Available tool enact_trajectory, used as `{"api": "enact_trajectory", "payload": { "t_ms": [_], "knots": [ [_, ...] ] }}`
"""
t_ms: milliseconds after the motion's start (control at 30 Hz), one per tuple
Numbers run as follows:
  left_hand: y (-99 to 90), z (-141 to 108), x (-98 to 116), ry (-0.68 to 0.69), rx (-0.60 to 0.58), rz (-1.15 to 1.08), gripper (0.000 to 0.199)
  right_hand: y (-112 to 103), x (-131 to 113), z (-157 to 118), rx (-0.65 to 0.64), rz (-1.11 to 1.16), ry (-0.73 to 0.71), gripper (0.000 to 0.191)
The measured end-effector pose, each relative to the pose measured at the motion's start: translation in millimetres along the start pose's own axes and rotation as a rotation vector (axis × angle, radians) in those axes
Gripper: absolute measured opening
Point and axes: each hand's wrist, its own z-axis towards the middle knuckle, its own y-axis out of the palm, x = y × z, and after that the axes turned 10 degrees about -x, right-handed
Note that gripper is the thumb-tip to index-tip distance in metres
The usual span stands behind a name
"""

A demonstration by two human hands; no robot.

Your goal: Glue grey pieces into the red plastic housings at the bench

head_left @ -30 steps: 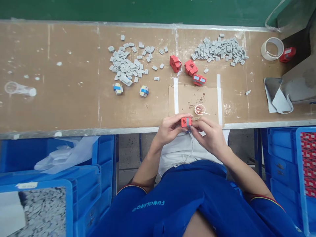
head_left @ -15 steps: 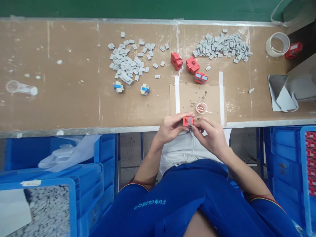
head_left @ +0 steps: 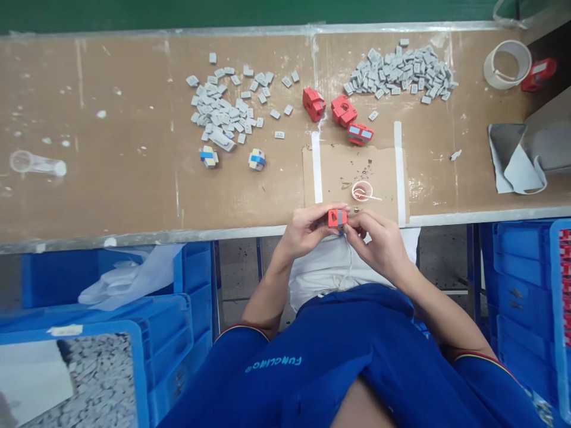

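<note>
Just over the table's front edge, my left hand (head_left: 304, 230) grips a small red plastic block (head_left: 333, 219) with a grey strip across it. Thumb and fingers hold the block from its left side. My right hand (head_left: 378, 238) is closed in a pinch against the block's right side; whatever lies between those fingertips is hidden. Beyond the hands, a small clear cup (head_left: 361, 191) with a thin white stick stands on a cardboard sheet (head_left: 332, 172). Tiny dark metal-looking bits lie around the cup. Three more red blocks (head_left: 344, 111) sit farther back.
Grey tiles form a left pile (head_left: 223, 107) and a right pile (head_left: 405, 71). Two white blocks with blue bands (head_left: 257, 159) lie at the left. A tape roll (head_left: 507, 64) is at the far right. Blue crates (head_left: 165, 321) flank my lap below the table.
The camera view has shifted slightly. Both hands stay at the red block in nearly the same pose, with only a slight shift of the right fingertips.
</note>
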Motion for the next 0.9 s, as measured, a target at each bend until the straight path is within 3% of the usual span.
{"api": "enact_trajectory", "payload": {
  "t_ms": [433,567,667,767,833,900],
  "knots": [
    [0.2,-1,-7,-0.027,0.022,-0.082,0.05,3,10,11,-0.057,0.037,-0.001,0.019],
    [-1.7,-1,5,-0.046,-0.034,-0.054,0.06,-4,-3,5,-0.044,0.032,-0.024,0.018],
    [-20.4,18,21,-0.026,-0.148,0.046,0.067,-38,-18,-20,-0.054,-0.035,-0.016,0.017],
    [-45.8,65,30,-0.03,-0.008,0.449,0.044,-99,-15,-70,-0.007,-0.208,0.099,0.017],
    [-54.4,106,30,-0.047,0.021,0.794,0.035,-150,6,-109,0.106,-0.378,0.286,0.015],
    [-52.6,145,27,-0.102,-0.049,1.048,0.029,-205,41,-146,0.248,-0.561,0.567,0.016]
  ]
}}
